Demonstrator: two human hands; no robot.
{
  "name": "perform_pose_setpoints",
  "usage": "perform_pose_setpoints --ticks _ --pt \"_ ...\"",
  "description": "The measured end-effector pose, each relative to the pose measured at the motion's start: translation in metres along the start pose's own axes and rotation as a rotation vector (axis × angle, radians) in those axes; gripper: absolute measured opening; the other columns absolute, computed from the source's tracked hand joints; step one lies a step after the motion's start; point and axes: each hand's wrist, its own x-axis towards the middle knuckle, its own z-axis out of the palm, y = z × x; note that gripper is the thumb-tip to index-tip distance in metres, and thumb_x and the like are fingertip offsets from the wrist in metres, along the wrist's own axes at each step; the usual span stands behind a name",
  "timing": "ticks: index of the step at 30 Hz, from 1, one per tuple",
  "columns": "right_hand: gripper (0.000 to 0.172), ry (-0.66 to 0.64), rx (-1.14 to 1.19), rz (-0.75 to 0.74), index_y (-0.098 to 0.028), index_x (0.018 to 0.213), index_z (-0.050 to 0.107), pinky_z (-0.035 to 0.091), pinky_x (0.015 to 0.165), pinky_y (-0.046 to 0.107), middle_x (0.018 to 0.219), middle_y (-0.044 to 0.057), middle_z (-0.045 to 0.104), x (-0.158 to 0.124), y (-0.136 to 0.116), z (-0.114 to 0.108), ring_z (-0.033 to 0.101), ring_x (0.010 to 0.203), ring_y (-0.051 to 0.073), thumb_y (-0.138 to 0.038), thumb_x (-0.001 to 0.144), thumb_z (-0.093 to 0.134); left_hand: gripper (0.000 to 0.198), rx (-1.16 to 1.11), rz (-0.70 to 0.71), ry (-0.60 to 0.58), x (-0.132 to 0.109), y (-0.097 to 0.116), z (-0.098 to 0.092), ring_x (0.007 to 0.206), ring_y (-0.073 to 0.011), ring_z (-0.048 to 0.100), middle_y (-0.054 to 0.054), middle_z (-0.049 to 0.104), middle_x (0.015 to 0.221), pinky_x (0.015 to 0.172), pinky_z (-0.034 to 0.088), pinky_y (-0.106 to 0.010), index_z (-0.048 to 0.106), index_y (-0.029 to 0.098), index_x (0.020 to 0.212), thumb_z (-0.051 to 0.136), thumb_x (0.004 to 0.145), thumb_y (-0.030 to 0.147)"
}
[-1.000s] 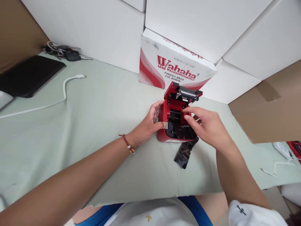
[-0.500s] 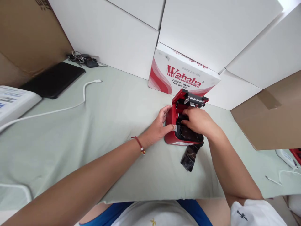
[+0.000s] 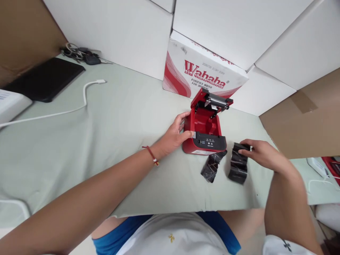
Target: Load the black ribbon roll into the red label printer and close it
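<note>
A small red printer (image 3: pixel 205 136) with a black front panel stands on the pale green table (image 3: pixel 106 141), its lid tipped open and its red inner bay bare. My left hand (image 3: pixel 174 136) grips the printer's left side, thumb on the front corner. My right hand (image 3: pixel 259 154) is to the right of the printer, fingers closed on the top of a black-wrapped roll (image 3: pixel 237 164) that rests on the table. A second black-wrapped roll (image 3: pixel 212 165) lies just in front of the printer.
A red and white Wahaha box (image 3: pixel 204 76) and white cartons (image 3: pixel 114 32) line the back. Brown cardboard (image 3: pixel 302 117) lies at right. At left are a black tablet (image 3: pixel 45 79), keys (image 3: pixel 79 55) and a white cable (image 3: pixel 66 111).
My right hand has come out of the printer's bay with a black-wrapped roll and moved right, down to the table. My left hand has stayed on the printer.
</note>
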Motion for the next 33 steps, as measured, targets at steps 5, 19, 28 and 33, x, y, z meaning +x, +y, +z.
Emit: perform_pose_setpoints --ticks 5,19,28,33 --pt "0.047 0.089 -0.005 0.0 -0.023 0.14 0.076 0.057 0.091 0.039 0.145 0.013 0.076 0.01 -0.007 0.042 0.076 0.109 0.029 -0.044 0.102 0.058 0.074 0.028 0.005 -0.01 -0.001 0.0 -0.003 0.166 -0.0339 0.043 -0.01 0.047 0.176 0.144 0.025 -0.058 0.047 0.03 0.154 0.078 0.086 0.038" --pt "0.031 -0.274 0.17 -0.523 -0.029 0.129 0.081 0.058 0.086 0.033 0.12 0.007 0.081 -0.034 -0.044 -0.014 0.076 0.099 0.023 -0.041 0.106 0.063 0.077 -0.006 -0.044 -0.015 -0.002 0.003 -0.003 0.17 -0.034 0.038 -0.011 0.044 0.178 0.145 0.024 -0.059 0.045 0.03 0.155 0.08 0.086 0.039" --pt "0.032 0.209 -0.107 -0.409 -0.019 0.131 0.076 0.057 0.088 0.038 0.123 0.013 0.082 0.014 -0.148 -0.021 0.077 0.104 0.029 -0.018 0.103 0.06 0.074 -0.029 -0.033 -0.007 -0.002 0.002 -0.003 0.17 -0.0349 0.039 -0.01 0.043 0.179 0.145 0.026 -0.06 0.049 0.03 0.155 0.081 0.087 0.036" --pt "0.029 0.141 -0.286 -0.296 -0.012 0.126 0.075 0.056 0.084 0.043 0.121 0.023 0.081 0.043 -0.181 -0.003 0.079 0.103 0.038 -0.012 0.101 0.06 0.076 -0.04 -0.013 -0.006 -0.001 0.0 -0.003 0.172 -0.0346 0.036 -0.012 0.047 0.177 0.146 0.02 -0.059 0.05 0.028 0.153 0.084 0.085 0.033"
